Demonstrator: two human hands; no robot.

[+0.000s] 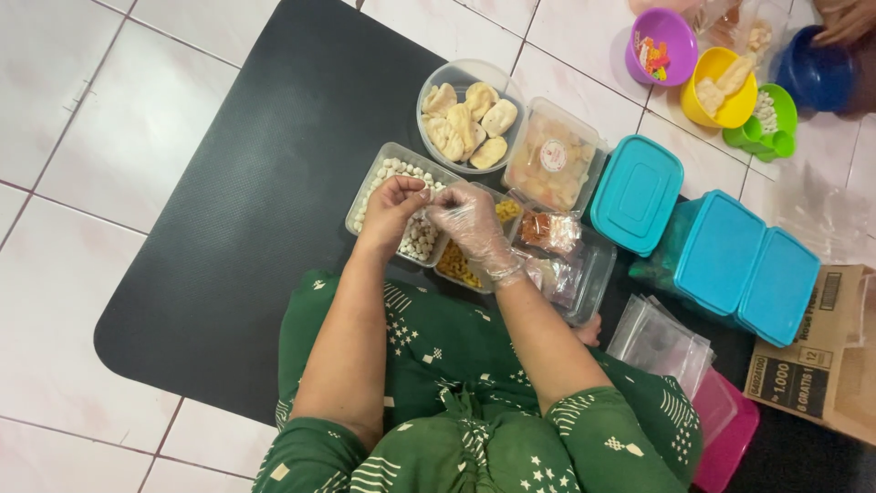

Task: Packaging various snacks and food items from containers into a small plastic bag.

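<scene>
My left hand (pixel 391 208) is bare and pinches the fingertips of the thin clear plastic glove (pixel 484 245) on my right hand (pixel 467 222). Both hands meet just above a clear rectangular tub of small white balls (pixel 388 173). Right beside it, under my right wrist, is a tub of yellow-orange snack pieces (pixel 456 267). My right hand's fingers are loosely curled with nothing in them. I sit on a black mat (pixel 255 210) in a green patterned garment.
A round tub of pale crackers (pixel 465 119), a lidded clear box (pixel 552 160) and a tub of small filled bags (pixel 557 242) lie ahead. Three teal-lidded boxes (pixel 721 251), clear bags (pixel 662 342), a cardboard box (pixel 821 356) and coloured bowls (pixel 721 87) sit right. Another person's hand (pixel 844 18) shows top right.
</scene>
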